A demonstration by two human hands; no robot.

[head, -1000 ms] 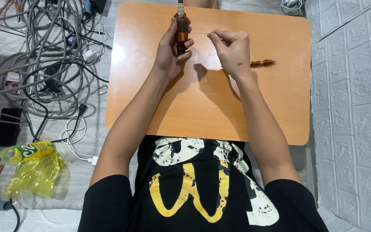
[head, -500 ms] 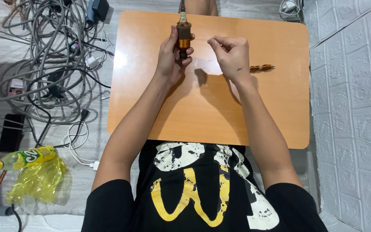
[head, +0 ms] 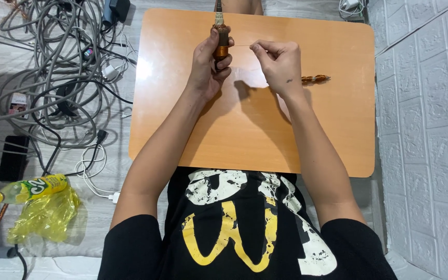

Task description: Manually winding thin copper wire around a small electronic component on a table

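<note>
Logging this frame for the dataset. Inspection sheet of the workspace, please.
Surface: orange wooden table, glossy, mostly bare.
Job's things: brown spool-like cylinder upright in the left hand; thin thread runs from it to the right hand; brown beaded piece lies on the table.
Clutter: yellow-capped bottle and yellow plastic bag on the floor.
Grippers: left hand wrapped round the cylinder; right hand pinching the thread.
Cables: grey cable tangle, chargers.
Surroundings: white textured wall.

Hands (head: 245,62) slightly farther apart
</note>
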